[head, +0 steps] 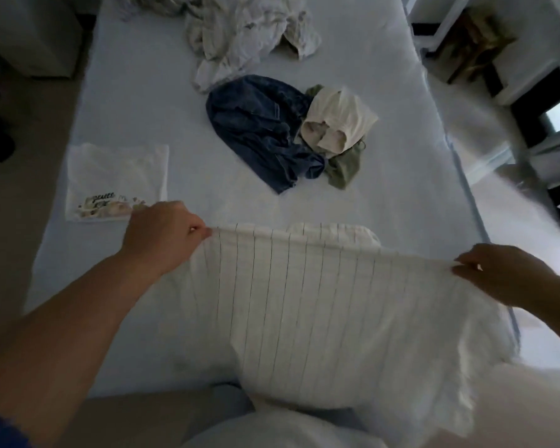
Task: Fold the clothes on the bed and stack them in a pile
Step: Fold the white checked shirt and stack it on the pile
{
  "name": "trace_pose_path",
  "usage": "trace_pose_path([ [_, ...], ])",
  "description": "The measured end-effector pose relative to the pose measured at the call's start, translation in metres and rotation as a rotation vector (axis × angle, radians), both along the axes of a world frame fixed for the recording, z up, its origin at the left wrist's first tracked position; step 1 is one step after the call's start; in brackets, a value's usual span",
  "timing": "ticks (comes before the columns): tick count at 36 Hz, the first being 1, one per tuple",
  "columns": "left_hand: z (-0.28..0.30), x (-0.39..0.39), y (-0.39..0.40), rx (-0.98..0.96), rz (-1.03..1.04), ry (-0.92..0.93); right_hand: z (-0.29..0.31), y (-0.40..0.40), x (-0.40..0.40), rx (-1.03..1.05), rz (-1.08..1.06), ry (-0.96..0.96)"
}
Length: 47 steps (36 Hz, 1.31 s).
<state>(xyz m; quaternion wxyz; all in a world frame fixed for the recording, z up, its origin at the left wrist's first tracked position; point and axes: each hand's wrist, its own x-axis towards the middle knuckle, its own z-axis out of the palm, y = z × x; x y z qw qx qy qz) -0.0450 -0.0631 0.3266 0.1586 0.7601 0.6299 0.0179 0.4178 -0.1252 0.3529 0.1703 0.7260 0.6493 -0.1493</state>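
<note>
Pale blue bed (136, 101) beneath; my left hand (162, 236) and right hand (501, 273) each pinch the striped white garment (320, 302), stretched between them.

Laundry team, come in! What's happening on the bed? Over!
Left hand and right hand pinch striped white garment, held taut. One folded white shirt down. Denim heap waiting. Nothing blocking.

A pale blue bed (149, 101) carries a folded white printed shirt (117, 181) at left; crumpled denim garment (259, 130), cream garment (337, 119) and green garment (343, 169) mid-bed; rumpled pale clothes (249, 30) at the far end.
</note>
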Motion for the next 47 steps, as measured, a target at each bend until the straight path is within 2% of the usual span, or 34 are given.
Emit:
trace_pose_path([
  [2, -0.03, 0.024, 0.015, -0.009, 0.104, 0.052, -0.028, 0.038, 0.003, -0.011, -0.055, 0.028],
  [8, -0.125, 0.07, 0.058, -0.127, 0.496, -0.085, -0.123, 0.117, 0.024, -0.014, -0.605, 0.51],
  [13, -0.199, 0.088, 0.085, -0.042, 0.612, -0.162, -0.203, 0.163, 0.038, 0.111, -0.475, 0.378],
  [19, -0.266, 0.096, 0.122, 0.028, 0.663, -0.262, -0.273, 0.208, 0.032, 0.233, -0.446, 0.331],
  [23, -0.303, 0.098, 0.145, 0.065, 0.695, -0.253, -0.316, 0.23, 0.027, 0.248, -0.457, 0.308],
  [29, -0.351, 0.093, 0.167, 0.09, 0.719, -0.238, -0.362, 0.254, 0.016, 0.272, -0.505, 0.295],
  [35, -0.375, 0.092, 0.186, 0.074, 0.74, -0.237, -0.38, 0.278, 0.003, 0.261, -0.532, 0.268],
  [39, -0.379, 0.095, 0.184, -0.023, 0.659, -0.205, -0.387, 0.272, -0.006, 0.334, -0.422, 0.161],
  [42, -0.373, 0.092, 0.176, -0.039, 0.61, -0.208, -0.391, 0.256, -0.028, 0.389, -0.17, 0.147],
  [45, -0.363, 0.082, 0.159, 0.024, 0.554, -0.237, -0.399, 0.234, -0.051, 0.197, 0.134, 0.178],
  [47, -0.356, 0.068, 0.143, 0.071, 0.567, -0.242, -0.403, 0.225, -0.061, -0.001, 0.203, 0.163],
])
